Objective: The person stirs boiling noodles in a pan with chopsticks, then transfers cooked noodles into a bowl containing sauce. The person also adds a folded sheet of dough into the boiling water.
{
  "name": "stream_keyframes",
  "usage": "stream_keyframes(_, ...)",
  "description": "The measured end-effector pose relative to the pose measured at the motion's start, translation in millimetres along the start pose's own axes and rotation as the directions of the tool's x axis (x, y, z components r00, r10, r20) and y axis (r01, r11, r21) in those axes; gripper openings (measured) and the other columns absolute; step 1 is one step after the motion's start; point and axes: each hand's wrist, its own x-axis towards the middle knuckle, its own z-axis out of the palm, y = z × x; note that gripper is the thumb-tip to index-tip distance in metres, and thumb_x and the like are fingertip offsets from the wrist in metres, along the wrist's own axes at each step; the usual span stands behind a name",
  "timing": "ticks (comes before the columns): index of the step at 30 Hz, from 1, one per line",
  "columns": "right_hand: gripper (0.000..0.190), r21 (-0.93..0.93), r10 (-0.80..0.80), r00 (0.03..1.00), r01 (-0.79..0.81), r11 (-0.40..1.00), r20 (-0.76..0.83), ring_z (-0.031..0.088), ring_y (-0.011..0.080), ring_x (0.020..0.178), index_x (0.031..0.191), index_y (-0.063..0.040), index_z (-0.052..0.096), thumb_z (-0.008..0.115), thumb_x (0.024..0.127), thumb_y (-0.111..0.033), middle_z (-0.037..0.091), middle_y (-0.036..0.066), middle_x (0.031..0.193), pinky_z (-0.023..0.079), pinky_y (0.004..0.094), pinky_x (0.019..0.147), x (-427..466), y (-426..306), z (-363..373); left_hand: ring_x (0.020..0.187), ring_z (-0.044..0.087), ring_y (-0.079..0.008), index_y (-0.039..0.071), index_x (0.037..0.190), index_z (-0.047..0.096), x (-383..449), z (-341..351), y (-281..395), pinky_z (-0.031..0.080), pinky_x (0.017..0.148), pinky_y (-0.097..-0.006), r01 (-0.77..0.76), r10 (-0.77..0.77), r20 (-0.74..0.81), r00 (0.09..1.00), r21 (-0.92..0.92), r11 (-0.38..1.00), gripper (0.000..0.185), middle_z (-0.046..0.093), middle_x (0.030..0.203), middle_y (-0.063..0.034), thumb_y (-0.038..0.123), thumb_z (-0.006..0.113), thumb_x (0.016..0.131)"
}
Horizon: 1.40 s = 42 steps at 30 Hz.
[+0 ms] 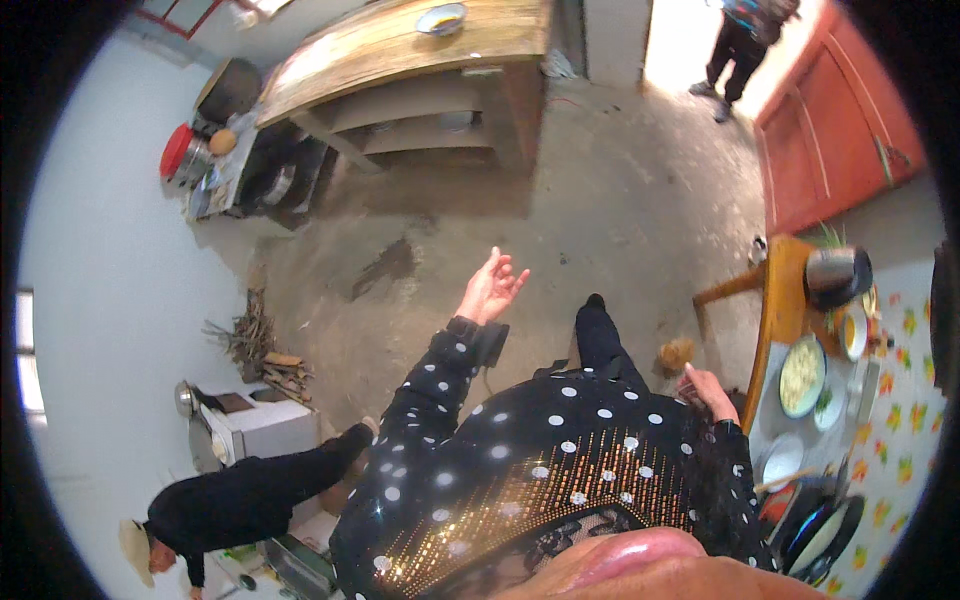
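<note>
My left hand (491, 289) reaches out ahead over the concrete floor (480, 217), with nothing in it and its fingers apart. Low by my right side is my right hand (707, 394), one finger extended and no held thing visible. A small brown, fuzzy lump (677, 354) appears just beyond those fingers; I cannot tell what it is. To the right, a wooden table (784, 296) bears a metal pot (834, 271), a bowl of pale chopped food (801, 375), a plate with greens (827, 407) and a pale plate (782, 457).
A wooden worktable (420, 52) with a bowl (441, 19) stands ahead. Firewood (281, 367) lies left beside a white stove (266, 427). One person (240, 495) bends at lower left; another (739, 56) stands by the open red door (832, 120). Pans (817, 532) sit lower right.
</note>
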Motion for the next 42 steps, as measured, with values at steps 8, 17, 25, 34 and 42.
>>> stream_keyframes(8, 0.041, -0.214, -0.321, 0.934, 0.349, 0.912, 0.156, 0.058, 0.0164, 0.076, 0.079, -0.001, 0.062, 0.050, 0.094, -0.037, 0.064, 0.009, 0.087, 0.047, 0.0303, 0.067, 95.9, -178.5, -25.2, 0.089, 0.059, -0.0220, 0.007, 0.113, 0.049, 20.2, -24.5, 94.7, 0.047, 0.094, -0.0464, -0.253, 0.214, -0.188, 0.959, -0.217, 0.943, 0.027, 0.058, 0.095, -0.0067, -0.001, 0.052, 0.087)
stream_keyframes(17, 0.029, -0.352, -0.105, 0.905, 0.265, 0.898, 0.412, 0.062, 0.0190, 0.093, 0.105, 0.000, 0.056, 0.056, 0.093, -0.027, 0.064, 0.009, 0.102, 0.051, 0.0313, 0.076, 266.5, -347.4, 34.8, 0.124, 0.039, -0.0248, 0.016, 0.133, 0.025, 1.3, -185.8, 181.1, 0.038, 0.097, -0.0620, -0.698, 0.452, -0.572, 0.684, -0.336, 0.632, 0.069, 0.042, 0.124, -0.0129, -0.009, 0.054, 0.076)
stream_keyframes(25, 0.028, -0.263, -0.221, 0.920, 0.311, 0.913, 0.323, 0.063, 0.0182, 0.089, 0.105, -0.001, 0.058, 0.055, 0.092, -0.025, 0.066, 0.008, 0.100, 0.051, 0.0323, 0.074, 347.9, -340.9, -1.3, 0.117, 0.045, -0.0244, 0.012, 0.122, 0.036, 26.0, -205.2, 122.8, 0.040, 0.098, -0.0572, -0.742, 0.246, -0.747, 0.617, -0.449, 0.498, 0.047, 0.039, 0.121, -0.0106, 0.007, 0.059, 0.080)
stream_keyframes(34, 0.032, -0.297, -0.078, 0.887, 0.234, 0.926, 0.455, 0.063, 0.0159, 0.087, 0.105, 0.000, 0.060, 0.056, 0.092, -0.029, 0.066, 0.008, 0.095, 0.051, 0.0296, 0.077, 310.4, -413.3, 37.0, 0.117, 0.043, -0.0278, 0.010, 0.117, 0.041, 62.7, -91.9, 211.8, 0.038, 0.101, -0.0548, -0.547, 0.296, -0.482, 0.825, -0.546, 0.634, 0.043, 0.035, 0.125, -0.0148, 0.006, 0.063, 0.080)
stream_keyframes(42, 0.030, -0.194, -0.179, 0.787, 0.353, 0.915, 0.590, 0.062, 0.0159, 0.093, 0.107, -0.002, 0.059, 0.055, 0.094, -0.029, 0.064, 0.007, 0.100, 0.050, 0.0292, 0.084, 352.9, -578.3, 116.1, 0.106, 0.049, -0.0278, 0.003, 0.096, 0.048, 187.2, -0.9, 387.6, 0.041, 0.100, -0.0529, -0.464, 0.396, -0.246, 0.885, -0.394, 0.793, 0.019, 0.046, 0.110, -0.0138, 0.005, 0.062, 0.083)
